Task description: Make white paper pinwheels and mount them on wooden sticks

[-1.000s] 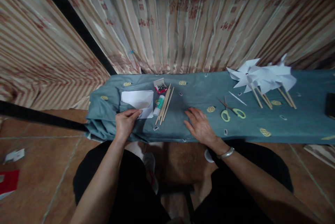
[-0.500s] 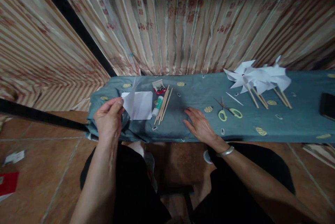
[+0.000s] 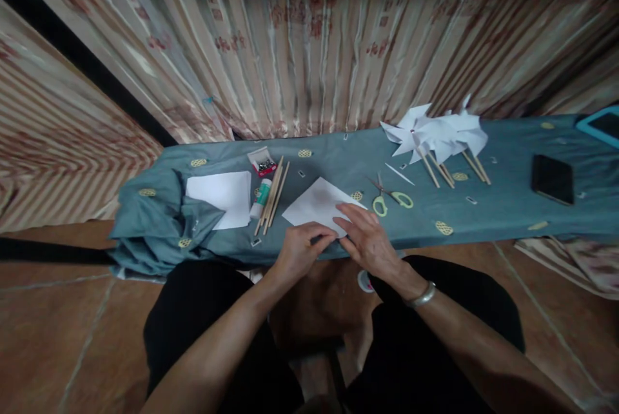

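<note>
A square sheet of white paper (image 3: 316, 202) lies turned like a diamond on the cloth in front of me. My left hand (image 3: 304, 247) pinches its near corner between thumb and finger. My right hand (image 3: 370, 240) rests at the sheet's right near edge, fingers spread and touching the paper. To the left are a glue stick (image 3: 261, 198), several wooden sticks (image 3: 275, 198), a small red box of pins (image 3: 262, 162) and a stack of white paper (image 3: 222, 195). Green-handled scissors (image 3: 387, 198) lie spread to the right of the sheet.
Several white paper pinwheels (image 3: 435, 137) on sticks lie at the back right, with a thin white strip (image 3: 399, 173) beside them. A black phone (image 3: 552, 179) and a blue-edged device (image 3: 602, 125) lie farther right. The blue-green cloth (image 3: 483, 220) bunches up at the left end.
My left hand has brought the sheet from the stack to the right and laid it before me. My right hand has come onto its edge. The view has shifted to the right.
</note>
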The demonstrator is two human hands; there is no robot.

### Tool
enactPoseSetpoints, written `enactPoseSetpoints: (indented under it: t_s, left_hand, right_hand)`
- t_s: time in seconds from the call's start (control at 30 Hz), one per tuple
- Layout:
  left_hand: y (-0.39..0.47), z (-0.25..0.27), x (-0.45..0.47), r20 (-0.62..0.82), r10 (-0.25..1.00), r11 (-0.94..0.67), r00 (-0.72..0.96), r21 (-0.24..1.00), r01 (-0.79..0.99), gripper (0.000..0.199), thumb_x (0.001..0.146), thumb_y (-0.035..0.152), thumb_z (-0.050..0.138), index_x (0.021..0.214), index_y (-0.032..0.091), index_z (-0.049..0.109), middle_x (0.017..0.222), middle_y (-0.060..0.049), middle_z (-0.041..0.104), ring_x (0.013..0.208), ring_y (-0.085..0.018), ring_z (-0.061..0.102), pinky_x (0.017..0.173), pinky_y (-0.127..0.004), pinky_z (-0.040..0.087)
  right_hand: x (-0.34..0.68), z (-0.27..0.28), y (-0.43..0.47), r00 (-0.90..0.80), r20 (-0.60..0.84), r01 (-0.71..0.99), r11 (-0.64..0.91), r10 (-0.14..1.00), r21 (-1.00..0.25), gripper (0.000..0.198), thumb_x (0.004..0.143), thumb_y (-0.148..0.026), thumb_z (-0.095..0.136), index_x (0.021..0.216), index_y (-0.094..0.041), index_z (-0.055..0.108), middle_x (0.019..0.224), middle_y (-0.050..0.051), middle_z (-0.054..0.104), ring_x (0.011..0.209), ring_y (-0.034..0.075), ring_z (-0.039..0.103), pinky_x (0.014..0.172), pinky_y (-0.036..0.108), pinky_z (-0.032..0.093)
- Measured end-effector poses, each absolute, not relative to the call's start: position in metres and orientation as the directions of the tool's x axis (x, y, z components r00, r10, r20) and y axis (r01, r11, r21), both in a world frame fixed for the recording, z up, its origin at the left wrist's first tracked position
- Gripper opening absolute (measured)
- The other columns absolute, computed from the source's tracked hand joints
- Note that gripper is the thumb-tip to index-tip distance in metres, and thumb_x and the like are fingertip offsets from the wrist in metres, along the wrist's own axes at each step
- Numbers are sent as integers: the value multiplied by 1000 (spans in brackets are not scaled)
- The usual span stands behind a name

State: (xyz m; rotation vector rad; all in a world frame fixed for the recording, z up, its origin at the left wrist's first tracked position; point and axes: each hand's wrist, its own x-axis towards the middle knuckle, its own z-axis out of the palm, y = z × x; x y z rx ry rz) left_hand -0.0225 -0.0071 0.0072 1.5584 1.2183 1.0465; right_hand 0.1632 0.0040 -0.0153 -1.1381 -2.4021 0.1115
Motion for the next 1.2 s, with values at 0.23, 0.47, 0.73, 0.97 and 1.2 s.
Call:
enactPoseSetpoints:
  t_s: [0.23, 0.47, 0.73, 0.97, 1.2]
  left_hand:
    - [8, -13, -33, 206, 926, -336, 317, 835, 436, 46, 62, 26, 84, 106, 21, 72, 108, -9, 73, 103, -27, 67, 95, -41, 50]
    - [17, -15, -55, 247, 885, -447, 394, 683, 578, 25, 93, 29, 52, 104, 17, 72, 98, -9, 75, 94, -20, 70, 87, -34, 54]
    - [14, -23, -56, 189, 959, -285, 213, 643, 711, 31, 90, 27, 53, 117, 18, 65, 108, -8, 74, 93, -21, 71, 86, -33, 56]
    - [8, -16, -51, 382, 855, -487, 350, 361, 795, 41, 92, 16, 48, 133, 11, 48, 136, -17, 56, 128, -26, 51, 104, -43, 46]
    - [-11, -31, -33, 273, 775, -618, 570, 143, 773, 46, 93, 20, 45, 137, 7, 42, 147, -18, 44, 140, -31, 35, 112, -53, 33]
  right_hand:
    - [173, -30, 6, -514, 354, 595, 622, 781, -509, 28, 96, -22, 42, 107, -17, 68, 109, 11, 70, 103, 23, 62, 93, 42, 52]
    - [177, -16, 11, -349, 215, 531, 381, 912, -756, 22, 95, -32, 51, 93, -20, 70, 86, 4, 72, 82, 19, 67, 79, 30, 52]
    - [165, -16, 40, -193, 125, 568, 215, 973, -794, 22, 89, -34, 56, 96, -19, 71, 86, 4, 74, 75, 18, 67, 70, 27, 50]
    - [150, -21, 62, -146, 152, 676, 211, 977, -706, 36, 87, -28, 58, 120, -18, 62, 102, 8, 74, 92, 23, 70, 84, 35, 53]
    - [141, -33, 64, -208, 238, 725, 313, 949, -613, 35, 91, -28, 51, 122, -13, 60, 117, 13, 70, 104, 27, 67, 92, 40, 51]
